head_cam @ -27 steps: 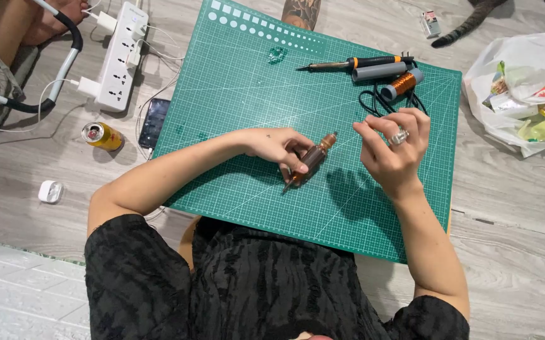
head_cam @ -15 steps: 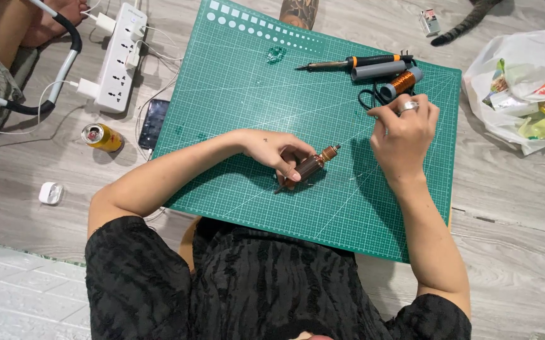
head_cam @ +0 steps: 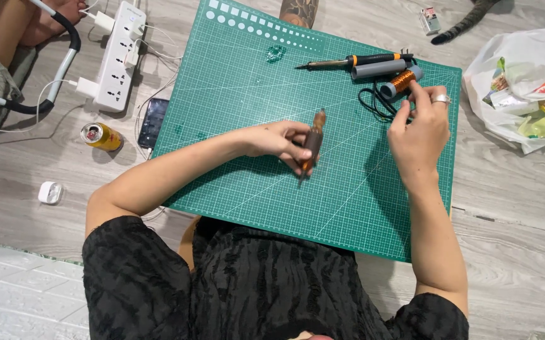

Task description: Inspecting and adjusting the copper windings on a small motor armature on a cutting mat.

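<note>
My left hand grips a slim brown rod wound with copper wire and holds it nearly upright over the middle of the green cutting mat. My right hand, a ring on one finger, reaches toward the mat's far right corner. Its fingertips touch a spool of copper wire. A soldering iron with a black and orange grip lies just beyond the spool. A black cord loop sits beside my right fingers.
A white power strip with plugs lies at the far left, a phone and a yellow can near it. A white plastic bag of packets sits at right. Another person's leg is at top left.
My right hand moved away from the rod, up and right to the copper spool. My left hand turned the rod from slanted to nearly upright.
</note>
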